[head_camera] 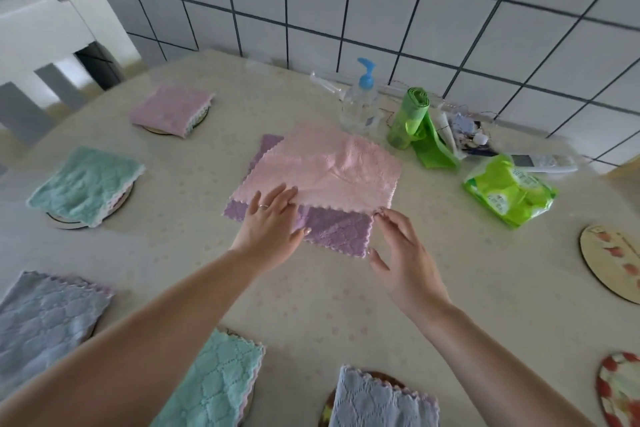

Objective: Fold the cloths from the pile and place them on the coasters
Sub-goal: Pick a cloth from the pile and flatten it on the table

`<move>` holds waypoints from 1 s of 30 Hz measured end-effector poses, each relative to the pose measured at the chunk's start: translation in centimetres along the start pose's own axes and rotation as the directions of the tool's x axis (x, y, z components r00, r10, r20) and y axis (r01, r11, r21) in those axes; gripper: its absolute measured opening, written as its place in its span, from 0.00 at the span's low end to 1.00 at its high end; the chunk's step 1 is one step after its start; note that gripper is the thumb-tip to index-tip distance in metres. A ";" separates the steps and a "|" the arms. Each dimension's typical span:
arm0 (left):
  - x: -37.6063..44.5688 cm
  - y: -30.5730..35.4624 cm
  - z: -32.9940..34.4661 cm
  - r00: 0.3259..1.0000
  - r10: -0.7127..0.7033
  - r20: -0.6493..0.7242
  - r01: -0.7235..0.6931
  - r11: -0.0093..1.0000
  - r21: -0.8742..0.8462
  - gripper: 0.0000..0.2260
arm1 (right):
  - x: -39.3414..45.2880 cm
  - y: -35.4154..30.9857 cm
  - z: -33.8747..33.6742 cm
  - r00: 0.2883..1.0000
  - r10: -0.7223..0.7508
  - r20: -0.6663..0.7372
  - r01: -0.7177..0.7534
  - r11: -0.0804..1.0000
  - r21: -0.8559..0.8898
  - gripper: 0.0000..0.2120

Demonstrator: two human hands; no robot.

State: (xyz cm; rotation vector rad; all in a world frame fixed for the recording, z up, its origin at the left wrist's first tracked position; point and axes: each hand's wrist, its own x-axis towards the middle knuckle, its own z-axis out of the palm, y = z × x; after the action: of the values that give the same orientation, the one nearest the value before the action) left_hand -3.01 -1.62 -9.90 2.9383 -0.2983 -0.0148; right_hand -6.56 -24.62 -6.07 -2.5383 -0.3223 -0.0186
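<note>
Pile at centre of surface (329,305): pink cloth (332,173) lies on top of purple cloth (337,230), offset so the purple shows along the near edge and at the far-left corner.

Left hand (273,222): fingers straight, lying flat on the near-left part of the pink cloth; thumb rests on the purple cloth. Holds nothing; a ring is on one finger.

Right hand (401,246): fingertips pinch the near-right corner of the pink cloth at its scalloped edge; remaining fingers loosely curled above the surface.

Folded cloths already on coasters: pink one (169,107) far left, green one (85,184) left, grey one (45,322) near left, green one (214,381) near centre, blue-grey one (377,399) at bottom edge.

Bare coasters: one (613,260) at right, one (620,388) near right, both well apart from the pile.

Beyond the pile, by the tiled wall: pump bottle (362,97), green roll (410,118), green packet (509,191).
</note>
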 end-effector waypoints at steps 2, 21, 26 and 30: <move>0.0 -0.2 -1.1 0.999 -0.033 -0.010 0.033 0.999 0.010 0.25 | -0.2 0.0 -1.3 0.997 -0.030 -0.077 0.030 1.000 0.000 0.25; -5.4 7.6 -11.1 0.871 -0.336 -0.358 0.024 0.757 -0.653 0.11 | -8.8 4.6 -13.7 0.870 -0.027 -0.492 0.095 0.989 0.115 0.20; -6.3 11.3 -11.8 0.867 -0.464 -0.184 0.041 0.434 -0.900 0.11 | -10.7 6.8 -17.7 0.845 0.118 -0.522 0.026 0.965 0.260 0.09; -6.4 14.3 -10.8 0.890 -0.456 0.016 0.142 0.244 -0.959 0.12 | -11.0 9.0 -19.3 0.873 0.257 -0.415 -0.133 0.943 0.304 0.10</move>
State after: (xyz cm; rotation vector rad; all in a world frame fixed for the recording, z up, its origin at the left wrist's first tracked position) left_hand -11.82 -12.09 3.28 1.6603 0.2887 0.1186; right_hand -14.08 -44.89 4.21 -2.2014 0.1155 -0.4498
